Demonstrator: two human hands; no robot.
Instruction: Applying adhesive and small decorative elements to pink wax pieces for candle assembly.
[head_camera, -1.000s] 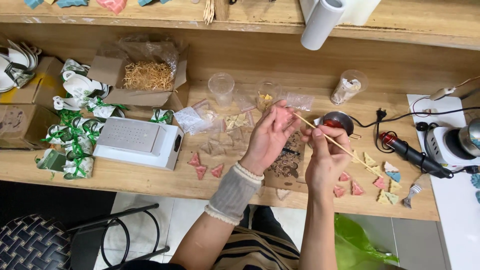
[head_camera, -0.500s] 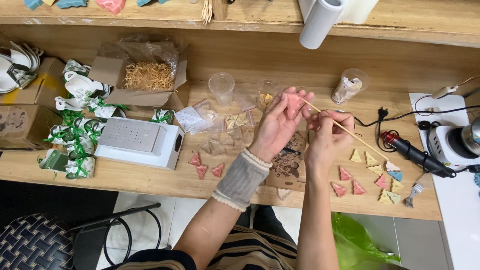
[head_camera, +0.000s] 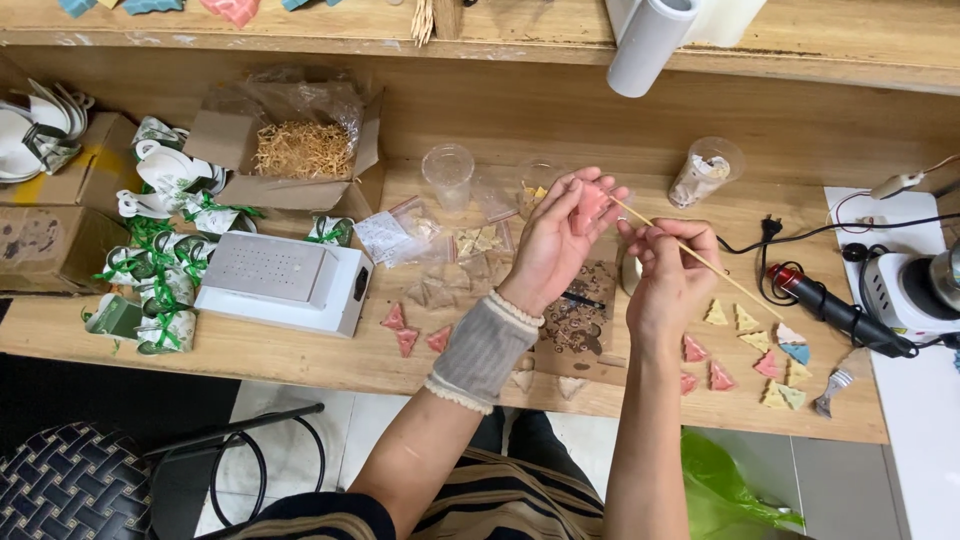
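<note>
Pink triangle piece, likely light and brittle, pinched edgewise by left hand; right hand beside it grips thin wooden skewer mid-shaft.

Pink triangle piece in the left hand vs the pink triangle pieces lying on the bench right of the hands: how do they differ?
The small pink triangular piece is lifted off the wooden bench, pinched in the left hand; the pink triangles on the bench lie flat, untouched. The held one meets the tip of the thin wooden stick held by the right hand; the others are clear of it. Both share colour and triangular shape.
</note>
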